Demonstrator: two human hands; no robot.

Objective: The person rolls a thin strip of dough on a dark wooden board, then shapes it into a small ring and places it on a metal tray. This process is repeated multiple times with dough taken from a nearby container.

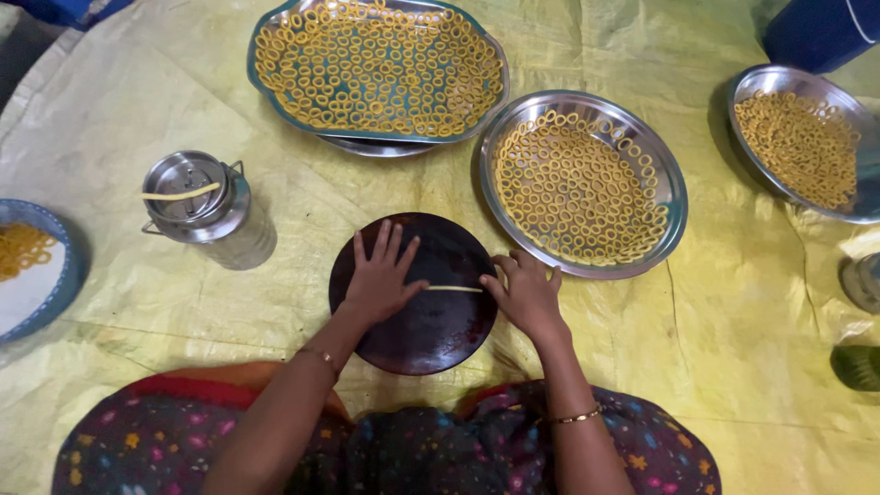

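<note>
Dough strip (pixel 454 289) between hands, on dark board (pixel 431 339)

Thin strand of pale yellow dough (pixel 456 289): short, straight, rolled to an even thickness, lying flat and nearly level across the right half of the board, one end toward the centre, the other close to the right edge. Touched at both ends by fingertips.

Round dark board (pixel 431 330): deep brown-maroon, glossy, smooth, flat on the yellow sheet (pixel 137 101), near its front edge, roughly midway between left and right. Upper left portion covered by a flat palm; right edge overlapped by curled fingers; lower half bare.
</note>
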